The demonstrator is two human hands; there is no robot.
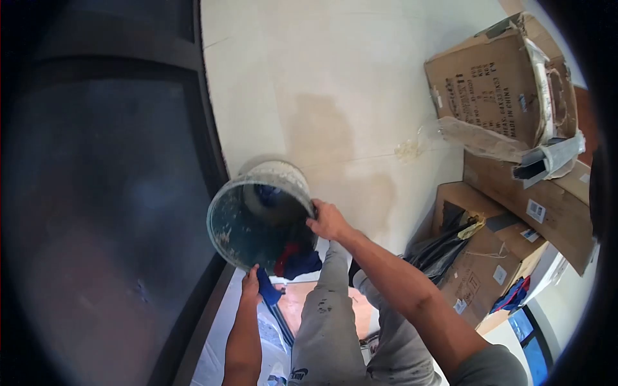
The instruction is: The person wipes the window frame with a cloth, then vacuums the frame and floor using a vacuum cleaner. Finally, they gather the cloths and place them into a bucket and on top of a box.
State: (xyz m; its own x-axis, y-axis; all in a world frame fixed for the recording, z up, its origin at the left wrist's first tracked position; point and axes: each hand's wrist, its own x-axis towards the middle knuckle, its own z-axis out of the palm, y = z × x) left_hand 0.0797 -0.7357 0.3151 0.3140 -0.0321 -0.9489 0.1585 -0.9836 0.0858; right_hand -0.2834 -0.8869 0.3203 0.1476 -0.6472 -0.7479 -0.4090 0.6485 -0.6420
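A dark, stained bucket (222, 222) is tilted above the pale floor, its open mouth facing me. My right hand (327, 220) grips the right side of its rim. At the lower rim, my left hand (252, 283) holds the edge, with a blue cloth (270, 287) beside its fingers. A dark blue and red cloth (299, 262) hangs over the lower right of the rim. The bottom of the bucket's inside is dark and hard to make out. Behind it shows a pale, round, dirty shape (277, 170).
A dark framed glass panel (122, 193) runs along the left. Cardboard boxes (483, 90) stand at the right, with clear plastic (476, 135), a metal profile (547, 161) and a black bag (438, 251). My legs in grey trousers are below the bucket.
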